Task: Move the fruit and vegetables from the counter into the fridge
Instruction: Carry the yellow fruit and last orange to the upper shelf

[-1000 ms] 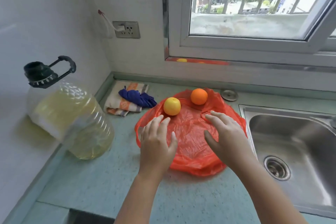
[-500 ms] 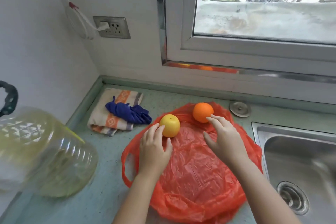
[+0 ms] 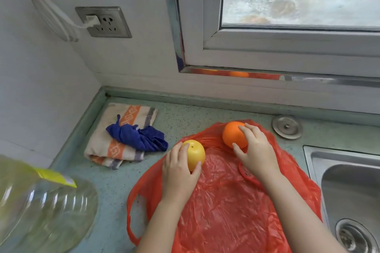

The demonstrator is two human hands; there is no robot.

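The yellow fruit (image 3: pixel 196 153) is gripped by the left hand (image 3: pixel 178 174): the fingers are curled over its 9 o'clock side and the thumb is pressed against its 6 o'clock edge. The orange (image 3: pixel 232 135) is gripped by the right hand (image 3: pixel 257 152), with the fingers wrapped over its 3 o'clock side and the thumb set at its 5 o'clock edge. The orange is found at 2 o'clock from the yellow fruit, close by but not touching it. Whether either fruit is lifted clear cannot be told.

Both fruits are seen over the far end of a red plastic bag (image 3: pixel 226 215), which is spread flat on the table (image 3: pixel 183 117) with one handle loop turned out at 8 o'clock. The fruits are on top of the bag, not inside it. A large clear bottle (image 3: pixel 43 209), blurred and filled with yellowish liquid, is seen at 8 o'clock of the view. A steel sink (image 3: pixel 347 189) is set into the table at 4 o'clock, and its drain strainer (image 3: pixel 355 236) is visible.

A folded striped towel (image 3: pixel 121 150) is laid in the corner at 10 o'clock from the bag, with a crumpled blue cloth (image 3: pixel 139 138) on top of it. A round metal cap (image 3: pixel 287 127) is fitted in the table at 3 o'clock from the orange. A wall socket (image 3: pixel 104 22) with a white plug (image 3: pixel 91 20) is mounted at 10 o'clock, and a window (image 3: pixel 287 6) is placed at 1 o'clock.
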